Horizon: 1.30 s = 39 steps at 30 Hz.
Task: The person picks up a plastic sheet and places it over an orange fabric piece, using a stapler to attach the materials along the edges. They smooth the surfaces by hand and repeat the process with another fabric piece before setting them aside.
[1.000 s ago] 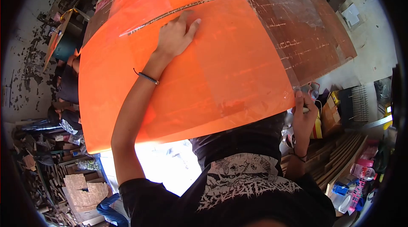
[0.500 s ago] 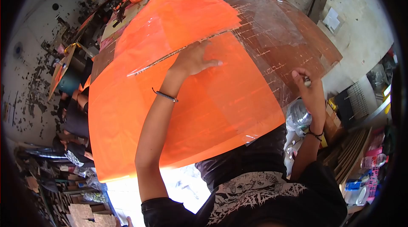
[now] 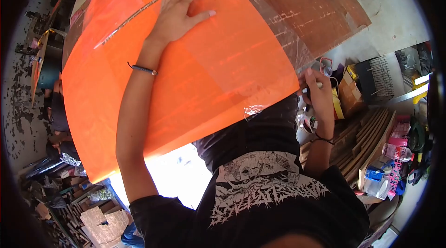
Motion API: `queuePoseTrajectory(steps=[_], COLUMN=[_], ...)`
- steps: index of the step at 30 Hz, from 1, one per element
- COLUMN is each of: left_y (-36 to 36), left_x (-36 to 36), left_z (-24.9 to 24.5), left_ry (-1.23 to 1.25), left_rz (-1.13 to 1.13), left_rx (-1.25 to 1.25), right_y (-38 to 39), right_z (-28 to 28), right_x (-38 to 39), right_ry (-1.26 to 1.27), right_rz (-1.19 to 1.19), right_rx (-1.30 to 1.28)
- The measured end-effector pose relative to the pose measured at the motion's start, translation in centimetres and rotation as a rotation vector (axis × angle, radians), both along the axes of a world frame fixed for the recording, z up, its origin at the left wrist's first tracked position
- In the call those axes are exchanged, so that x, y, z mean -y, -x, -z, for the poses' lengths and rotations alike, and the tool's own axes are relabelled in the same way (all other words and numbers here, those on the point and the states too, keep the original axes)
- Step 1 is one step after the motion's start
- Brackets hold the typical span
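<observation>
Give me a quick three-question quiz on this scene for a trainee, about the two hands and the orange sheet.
1. True or false: the left hand lies flat, fingers spread, on the large orange plastic sheet.
2. Which hand grips a small slim tool at the sheet's near edge? A: left hand. B: right hand.
3. Fill in: the left wrist wears a thin dark ____.
Key: 1 true; 2 B; 3 bracelet.

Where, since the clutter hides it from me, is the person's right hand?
In the head view, right of centre, the right hand is at the lower right edge of the orange sheet, closed on a small tool.
</observation>
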<state>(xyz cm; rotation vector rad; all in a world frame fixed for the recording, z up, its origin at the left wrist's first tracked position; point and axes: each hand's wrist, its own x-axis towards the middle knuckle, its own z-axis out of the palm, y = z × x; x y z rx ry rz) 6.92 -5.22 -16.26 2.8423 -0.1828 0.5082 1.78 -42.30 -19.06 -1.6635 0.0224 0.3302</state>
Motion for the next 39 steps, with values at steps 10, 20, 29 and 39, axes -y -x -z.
queuePoseTrajectory(steps=[10,20,29,39], left_y=[-0.6,-0.8,1.5,1.1], left_x=[-0.8,-1.1,-5.6,-5.4], left_z=[0.9,0.8,-4.4,-1.9], left_ry=[0.073,0.333,1.518,0.083], left_rz=[0.03,-0.038,0.079,-0.2], left_rx=[0.14,0.169,-0.296,0.165], right_y=[-0.9,-6.0,0.4,1.6], right_z=[0.8,-7.8,-9.0,-6.3], right_x=[-1.4,-3.3,-10.9,-10.2], right_ry=[-0.013,0.135,0.214,0.181], right_rz=[0.158,0.61,-0.823,-0.873], right_rx=[0.256,0.947,1.55,1.219])
